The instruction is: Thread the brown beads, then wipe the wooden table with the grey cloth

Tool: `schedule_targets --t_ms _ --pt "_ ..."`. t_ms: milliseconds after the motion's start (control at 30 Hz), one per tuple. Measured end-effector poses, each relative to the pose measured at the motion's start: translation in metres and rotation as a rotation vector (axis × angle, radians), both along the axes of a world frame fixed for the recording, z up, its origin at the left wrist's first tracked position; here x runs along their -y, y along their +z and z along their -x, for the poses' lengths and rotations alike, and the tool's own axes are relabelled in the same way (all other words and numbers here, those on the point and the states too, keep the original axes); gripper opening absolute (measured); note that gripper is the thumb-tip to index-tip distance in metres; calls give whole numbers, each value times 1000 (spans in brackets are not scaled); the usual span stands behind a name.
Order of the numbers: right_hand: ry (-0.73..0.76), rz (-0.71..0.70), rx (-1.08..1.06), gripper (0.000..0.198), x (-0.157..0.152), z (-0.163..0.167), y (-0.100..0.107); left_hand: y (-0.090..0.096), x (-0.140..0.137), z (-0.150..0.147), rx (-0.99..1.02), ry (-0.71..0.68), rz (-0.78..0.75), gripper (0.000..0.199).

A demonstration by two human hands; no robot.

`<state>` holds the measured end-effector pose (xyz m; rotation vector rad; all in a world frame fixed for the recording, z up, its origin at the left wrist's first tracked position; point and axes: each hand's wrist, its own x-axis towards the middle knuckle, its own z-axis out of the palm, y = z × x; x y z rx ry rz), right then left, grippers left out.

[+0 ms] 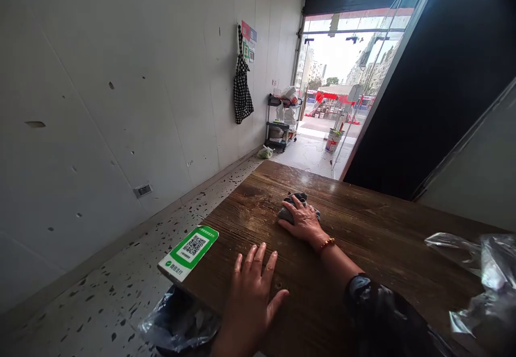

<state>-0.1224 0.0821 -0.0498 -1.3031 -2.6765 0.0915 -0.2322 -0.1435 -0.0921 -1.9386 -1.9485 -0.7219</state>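
A dark grey cloth (288,214) lies bunched on the brown wooden table (346,206). My right hand (304,221), with a beaded bracelet at the wrist, presses down on this cloth, its fingers curled over the top. My left hand (253,281) rests near the table's front left, palm down, fingers spread, with nothing in it. A green and white QR code card (193,252) sits at the table's left edge, to the left of that hand.
Crumpled clear plastic (492,281) lies at the table's right side. Below the left edge hangs a dark plastic bag (177,319). A checkered apron (243,93) hangs on the wall; beyond stand a loaded cart (282,123) and a bucket (332,141) by the glass doorway.
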Motion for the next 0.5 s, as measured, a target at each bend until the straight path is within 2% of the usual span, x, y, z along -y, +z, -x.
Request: schedule_targets --t_ms 133,233,333,500 --pt "199 64 -56 71 43 12 5 3 -2 3 -7 52 -67 77" --pt "330 94 -109 70 74 9 6 1 -4 5 2 56 -92 83" --pt "417 125 -137 74 99 -7 6 -2 -6 7 40 42 -72 83" --pt "528 176 -175 80 135 -50 14 -4 -7 14 119 41 -28 66"
